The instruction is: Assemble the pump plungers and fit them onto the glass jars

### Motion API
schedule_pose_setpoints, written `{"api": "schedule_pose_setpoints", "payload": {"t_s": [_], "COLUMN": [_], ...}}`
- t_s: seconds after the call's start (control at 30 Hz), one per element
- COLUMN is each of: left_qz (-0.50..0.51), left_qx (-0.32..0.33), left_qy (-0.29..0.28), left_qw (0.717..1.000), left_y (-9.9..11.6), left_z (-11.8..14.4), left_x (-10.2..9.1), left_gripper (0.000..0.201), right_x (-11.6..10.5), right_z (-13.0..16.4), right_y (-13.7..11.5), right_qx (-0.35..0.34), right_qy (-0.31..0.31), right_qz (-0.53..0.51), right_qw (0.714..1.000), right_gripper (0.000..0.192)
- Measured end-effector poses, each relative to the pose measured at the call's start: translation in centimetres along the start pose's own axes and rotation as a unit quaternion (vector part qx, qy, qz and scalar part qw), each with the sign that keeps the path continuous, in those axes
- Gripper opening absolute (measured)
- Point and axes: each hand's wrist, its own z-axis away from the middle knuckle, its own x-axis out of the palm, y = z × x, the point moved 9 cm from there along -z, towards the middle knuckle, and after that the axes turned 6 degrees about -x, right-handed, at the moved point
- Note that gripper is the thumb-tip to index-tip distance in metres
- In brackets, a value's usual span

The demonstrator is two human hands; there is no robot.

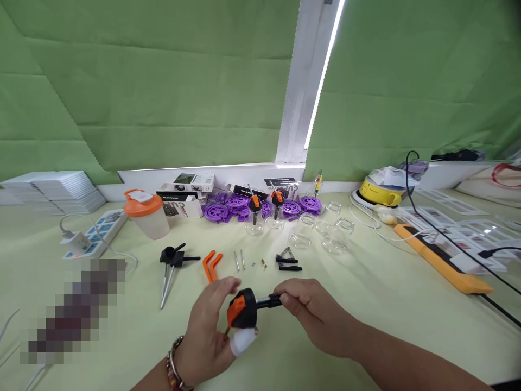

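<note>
My left hand (209,331) is wrapped round a black cap with an orange lever (246,309), held just above the table near its front. A white wrap covers one finger beneath the cap. From the cap's right side a short metal rod points toward my right hand (313,315), whose fingertips pinch a black tube (275,300) around the rod. Beyond my hands lie two orange levers (211,266), two metal pins (240,260), small brass pieces (264,263) and black tubes with springs (288,260). Two black parts with metal rods (175,260) rest further left.
Glass jars (337,236) stand at right centre, near two similar orange-and-black caps (255,203). Purple parts (217,212) and boxes (183,206) line the back. An orange-lidded shaker (148,217) and a power strip (100,236) are left; an orange power strip (443,260) is right.
</note>
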Motion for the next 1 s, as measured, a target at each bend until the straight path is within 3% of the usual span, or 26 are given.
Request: {"api": "schedule_pose_setpoints", "payload": {"t_s": [0.07,0.13,0.23,0.33,0.4,0.57,0.7,1.0], "left_qz": [0.029,0.082,0.132,0.104,0.105,0.205,0.226,0.183], "left_qx": [-0.119,-0.245,-0.337,-0.334,-0.347,-0.423,-0.448,-0.42], "left_qy": [-0.052,-0.088,-0.131,-0.148,-0.144,-0.085,-0.043,-0.026], "left_qw": [0.991,0.962,0.923,0.925,0.921,0.879,0.864,0.889], "left_y": [-2.0,-4.1,-5.6,-6.0,-6.5,-8.3,-9.1,-9.6], "left_z": [0.0,0.3,0.5,0.1,0.1,1.2,1.9,1.6], "left_x": [1.8,3.5,5.3,5.5,5.4,5.9,6.1,6.3], "left_gripper": [0.06,0.052,0.047,0.026,0.022,0.038,0.042,0.033], "right_x": [0.9,1.7,2.7,4.0,4.5,4.8,5.0,5.7], "right_z": [-0.2,-0.5,-1.1,-1.2,-1.1,-1.3,-1.6,-2.7], "right_y": [2.5,5.3,8.0,9.8,10.5,11.2,11.5,11.5], "right_qx": [0.07,0.128,0.141,0.163,0.17,0.162,0.17,0.185], "right_qy": [-0.018,-0.003,0.02,0.025,0.038,0.061,0.054,0.097], "right_qz": [-0.056,-0.084,-0.086,-0.116,-0.137,-0.172,-0.209,-0.161], "right_qw": [0.996,0.988,0.986,0.98,0.975,0.97,0.961,0.965], "right_gripper": [0.036,0.038,0.029,0.022,0.021,0.024,0.031,0.038]}}
